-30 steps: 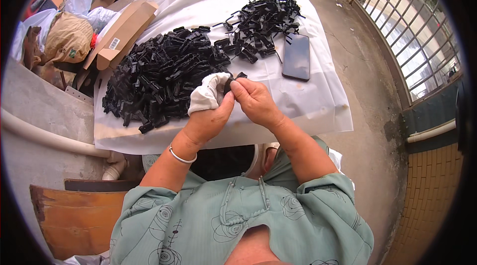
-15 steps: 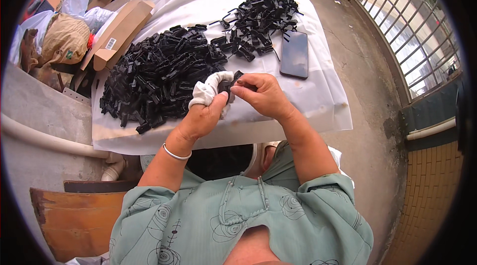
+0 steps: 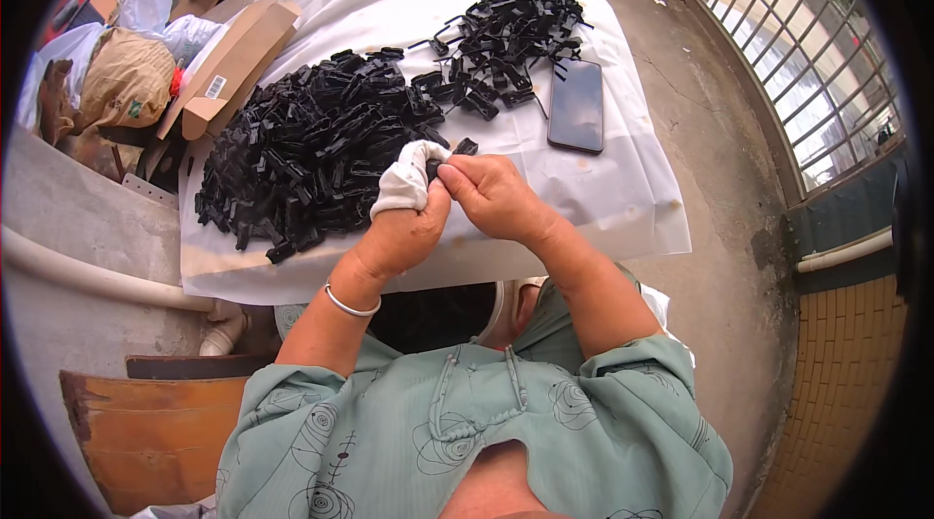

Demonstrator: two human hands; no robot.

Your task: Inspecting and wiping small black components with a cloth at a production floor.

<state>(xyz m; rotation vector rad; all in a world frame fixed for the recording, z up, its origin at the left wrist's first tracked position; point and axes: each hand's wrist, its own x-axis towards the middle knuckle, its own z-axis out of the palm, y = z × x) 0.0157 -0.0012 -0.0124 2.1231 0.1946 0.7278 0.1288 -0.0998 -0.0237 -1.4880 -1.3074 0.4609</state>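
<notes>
My left hand (image 3: 407, 227), its fingers covered by a white cloth glove (image 3: 399, 186) and its thumb bare, is closed on a small black plastic part (image 3: 467, 146). One end of that part sticks out above the hands; the rest is mostly hidden. My right hand (image 3: 496, 196) presses against the left, thumb and fingers pinched on the same part. Just left of the hands lies a large heap of black plastic parts (image 3: 316, 144). Farther off, a smaller pile of thin black pieces (image 3: 516, 28) spreads at the right.
A dark phone (image 3: 576, 110) lies on the white sheet (image 3: 623, 198) covering the table. Along the left edge sit a long open cardboard box (image 3: 238, 67) and a brown sack (image 3: 126, 76). A barred window (image 3: 817, 71) stands beyond the floor at right.
My right hand has shifted slightly left and down, its fingers curling tighter against the left hand. The black part between the hands is now more covered.
</notes>
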